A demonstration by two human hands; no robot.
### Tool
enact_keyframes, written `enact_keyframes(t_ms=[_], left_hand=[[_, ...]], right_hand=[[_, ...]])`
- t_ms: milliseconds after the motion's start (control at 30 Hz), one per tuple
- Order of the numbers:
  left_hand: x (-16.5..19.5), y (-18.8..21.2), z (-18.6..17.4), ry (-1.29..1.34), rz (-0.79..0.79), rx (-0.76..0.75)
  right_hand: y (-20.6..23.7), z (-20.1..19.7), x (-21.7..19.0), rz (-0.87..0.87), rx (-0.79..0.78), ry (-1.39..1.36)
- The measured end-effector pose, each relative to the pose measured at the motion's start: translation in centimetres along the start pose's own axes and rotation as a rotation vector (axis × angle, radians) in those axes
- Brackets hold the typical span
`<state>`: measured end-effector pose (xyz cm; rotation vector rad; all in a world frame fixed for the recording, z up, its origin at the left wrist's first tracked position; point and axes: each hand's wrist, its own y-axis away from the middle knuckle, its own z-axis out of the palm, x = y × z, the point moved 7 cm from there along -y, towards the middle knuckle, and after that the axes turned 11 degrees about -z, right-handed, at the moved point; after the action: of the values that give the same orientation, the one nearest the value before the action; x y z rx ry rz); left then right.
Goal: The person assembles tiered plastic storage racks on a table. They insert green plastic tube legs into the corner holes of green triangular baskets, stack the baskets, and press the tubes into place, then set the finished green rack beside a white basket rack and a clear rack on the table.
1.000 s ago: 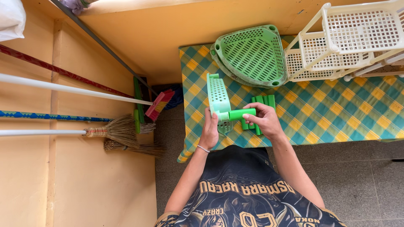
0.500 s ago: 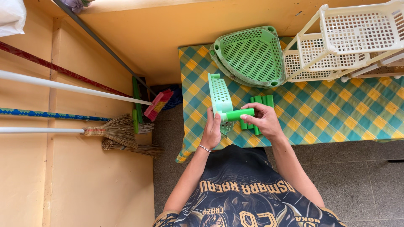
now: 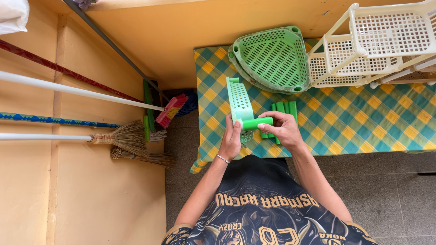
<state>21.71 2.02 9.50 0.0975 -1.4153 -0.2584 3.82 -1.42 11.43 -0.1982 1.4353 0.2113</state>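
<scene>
My left hand grips the near corner of a light green perforated plastic shelf tray held on edge over the checked table. In my right hand is a darker green plastic tube, its end pressed against the tray's corner. Several more green tubes lie on the cloth just behind my right hand.
A stack of green triangular perforated trays lies at the table's far side. A cream plastic rack lies tipped at the right. Brooms and long handles lean against the yellow wall at the left. Grey tiled floor below.
The hands, the tray and the tube have stayed almost in place; the tray has tilted slightly and the tube sits a little closer against its corner.
</scene>
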Motion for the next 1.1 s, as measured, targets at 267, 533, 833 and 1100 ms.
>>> enact_keyframes(t_ms=[267,533,833,1100], left_hand=[[-0.3,0.1,-0.4,-0.007,0.013,-0.010],[-2.7,-0.6,0.0,0.172,-0.015,-0.121],[-7.9,-6.6,-8.9,0.566,-0.563,0.187],[-7.3,-10.0,-10.2,0.734,-0.420,-0.002]], right_hand=[[-0.1,0.4,0.4,0.032,-0.018,-0.019],[0.4,0.0,0.4,-0.004,-0.022,-0.079],[5.2,0.3,-2.3,-0.087,-0.246,-0.094],[7.2,4.1,-4.8,-0.156,-0.675,0.206]])
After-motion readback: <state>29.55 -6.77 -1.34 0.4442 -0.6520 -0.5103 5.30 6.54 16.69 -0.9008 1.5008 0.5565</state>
